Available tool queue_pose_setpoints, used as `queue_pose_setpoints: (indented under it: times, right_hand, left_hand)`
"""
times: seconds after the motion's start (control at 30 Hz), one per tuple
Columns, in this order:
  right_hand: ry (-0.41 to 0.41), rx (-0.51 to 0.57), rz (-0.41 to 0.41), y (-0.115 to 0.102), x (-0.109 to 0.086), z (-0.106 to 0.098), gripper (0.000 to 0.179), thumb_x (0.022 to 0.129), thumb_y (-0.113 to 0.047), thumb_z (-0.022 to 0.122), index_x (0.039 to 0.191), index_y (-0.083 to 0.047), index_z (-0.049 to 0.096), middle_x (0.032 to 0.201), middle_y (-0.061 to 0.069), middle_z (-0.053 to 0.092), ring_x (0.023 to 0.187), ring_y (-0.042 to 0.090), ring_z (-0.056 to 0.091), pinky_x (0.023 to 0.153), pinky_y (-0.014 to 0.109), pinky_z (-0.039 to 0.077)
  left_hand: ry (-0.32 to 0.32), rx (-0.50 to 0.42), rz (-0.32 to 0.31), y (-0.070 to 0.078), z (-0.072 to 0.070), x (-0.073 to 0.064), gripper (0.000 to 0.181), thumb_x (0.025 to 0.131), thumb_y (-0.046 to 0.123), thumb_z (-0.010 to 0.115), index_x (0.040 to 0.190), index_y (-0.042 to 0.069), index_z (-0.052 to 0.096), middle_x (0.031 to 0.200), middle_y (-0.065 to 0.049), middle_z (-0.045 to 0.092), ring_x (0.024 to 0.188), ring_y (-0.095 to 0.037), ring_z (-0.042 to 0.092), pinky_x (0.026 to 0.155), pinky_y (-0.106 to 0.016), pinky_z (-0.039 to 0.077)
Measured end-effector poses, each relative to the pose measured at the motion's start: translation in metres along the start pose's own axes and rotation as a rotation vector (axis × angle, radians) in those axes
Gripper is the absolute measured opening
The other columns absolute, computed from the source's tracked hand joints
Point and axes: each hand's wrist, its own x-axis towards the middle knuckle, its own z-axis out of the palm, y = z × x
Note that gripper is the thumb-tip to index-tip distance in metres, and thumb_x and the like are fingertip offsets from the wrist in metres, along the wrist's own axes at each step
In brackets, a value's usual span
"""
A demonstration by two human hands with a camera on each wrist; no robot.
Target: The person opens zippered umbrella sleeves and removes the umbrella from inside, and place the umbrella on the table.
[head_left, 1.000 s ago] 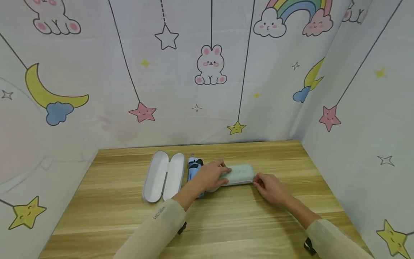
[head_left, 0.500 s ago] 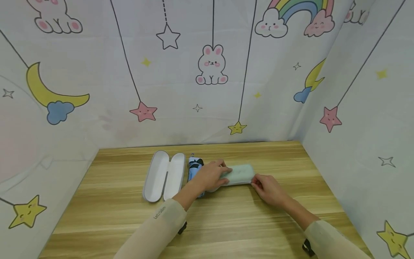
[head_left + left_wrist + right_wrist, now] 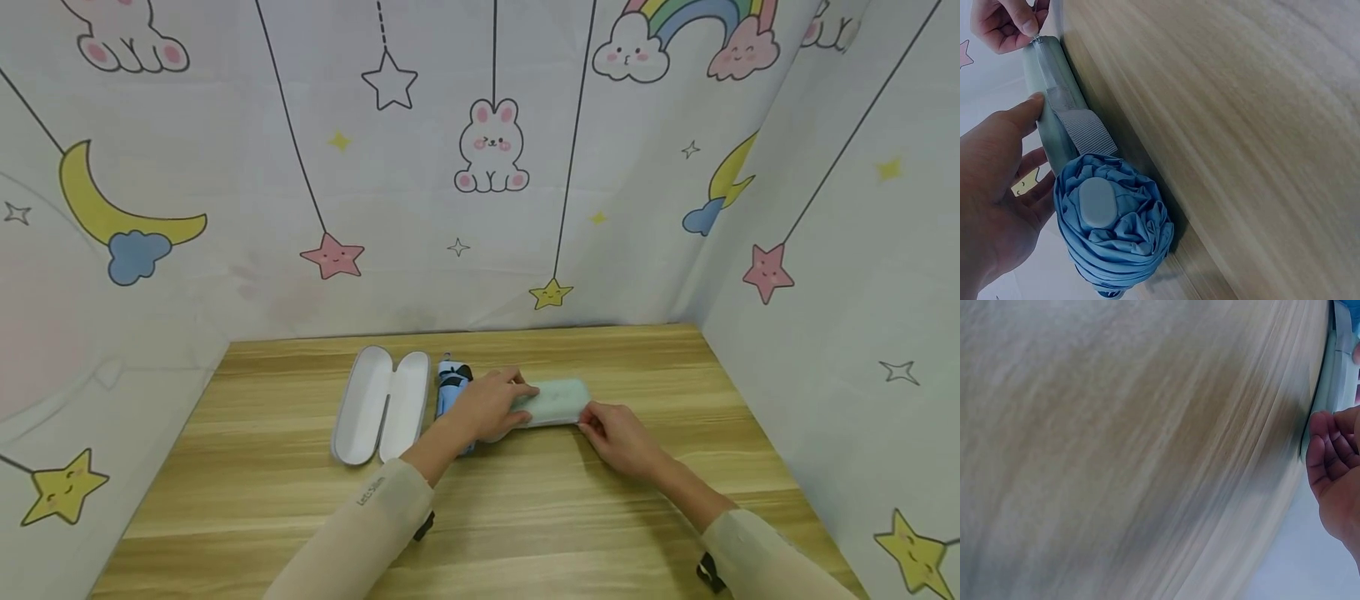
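Observation:
A mint-green zippered case lies on the table, a grey ribbed strap at its left end. My left hand holds the case near that end, thumb and fingers spread over it. At the right front corner, my right hand pinches the small zipper pull, mostly hidden by the fingertips. Just left of the case lies a folded blue umbrella, partly covered by my left hand and wrist. In the left wrist view the umbrella's round end with its pale button faces the camera.
An opened glasses case with a white inside lies left of the umbrella. The wood-grain table meets a printed cloth wall at the back. A second cloth wall stands along the right side.
My right hand has slid a little leftward along the case's front edge, pinching the zipper pull. My left hand stays on the case. The umbrella and glasses case have not moved.

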Motion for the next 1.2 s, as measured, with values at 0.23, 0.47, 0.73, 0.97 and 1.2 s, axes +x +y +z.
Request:
queue_pose_setpoints:
  times: [0.23,0.47,0.73,0.97,1.2]
  right_hand:
    - [0.0,-0.007,-0.008,-0.002,0.002,0.001,0.008,0.099,-0.004,0.072,0.095,-0.009,0.069,0.081,-0.009,0.065,0.071,0.001,0.057,0.064,0.026,0.052]
    - [-0.016,-0.009,-0.01,-0.006,0.002,0.005,0.01,0.098,-0.002,0.073,0.094,-0.01,0.068,0.08,-0.009,0.064,0.07,0.001,0.055,0.062,0.025,0.051]
    - [-0.029,-0.011,-0.017,-0.009,0.005,0.008,0.01,0.099,-0.002,0.072,0.095,-0.011,0.068,0.08,-0.009,0.063,0.069,0.001,0.054,0.062,0.025,0.05]
    - [-0.035,-0.025,-0.023,-0.009,0.005,0.011,0.01,0.098,-0.003,0.073,0.095,-0.011,0.068,0.08,-0.009,0.064,0.07,0.001,0.055,0.063,0.025,0.051]
    - [-0.028,-0.031,-0.021,-0.013,0.008,0.015,0.009,0.099,-0.004,0.072,0.095,-0.012,0.068,0.079,-0.01,0.063,0.069,0.001,0.055,0.062,0.025,0.05]
  left_hand:
    - [-0.006,-0.005,-0.005,0.001,-0.002,0.0,0.049,0.104,0.048,0.066,0.149,0.029,0.063,0.137,0.002,0.057,0.117,-0.02,0.062,0.094,-0.037,0.054]
    - [-0.013,0.004,-0.008,0.002,-0.002,0.001,0.049,0.104,0.048,0.065,0.149,0.031,0.063,0.138,0.002,0.056,0.117,-0.02,0.061,0.093,-0.037,0.054]
    - [-0.005,0.003,-0.01,0.001,0.0,0.001,0.049,0.104,0.049,0.066,0.148,0.03,0.064,0.137,0.002,0.057,0.116,-0.02,0.062,0.093,-0.037,0.054]
    - [-0.001,-0.003,-0.005,0.001,0.001,0.001,0.048,0.103,0.048,0.067,0.148,0.03,0.064,0.136,0.003,0.057,0.115,-0.019,0.062,0.092,-0.036,0.055]
    - [0.006,-0.004,-0.007,0.001,0.0,0.0,0.048,0.103,0.048,0.067,0.148,0.03,0.064,0.135,0.003,0.058,0.114,-0.019,0.062,0.092,-0.036,0.055]
